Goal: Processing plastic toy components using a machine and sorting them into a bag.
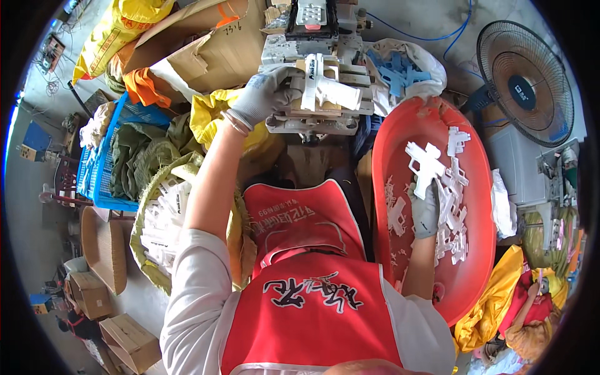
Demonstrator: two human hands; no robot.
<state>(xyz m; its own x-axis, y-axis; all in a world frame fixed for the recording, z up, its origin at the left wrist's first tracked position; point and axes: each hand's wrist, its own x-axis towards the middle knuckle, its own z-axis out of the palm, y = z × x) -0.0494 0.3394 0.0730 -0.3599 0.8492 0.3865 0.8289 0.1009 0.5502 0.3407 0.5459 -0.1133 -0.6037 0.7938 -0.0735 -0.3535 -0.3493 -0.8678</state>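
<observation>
My left hand [267,99], in a grey glove, has its fingers closed at the left edge of a white toy pistol [325,87] with a dark printed mark. That pistol lies on the bed of a printing machine [312,122] straight ahead. On my right, my right hand [425,214], also gloved, reaches into a long red tub [384,147]. It grips another white toy pistol [426,165] by its lower end, partly hiding it. Several more white toy pistols [455,187] lie along the tub beside this hand.
A yellowish woven sack [145,250] holding white toy pistols stands on my left, with a blue basket [94,169] beyond it. Blue toy pistols [400,72] fill a white bag behind the tub. A fan [524,90] stands far right. Another person [531,315] is at lower right.
</observation>
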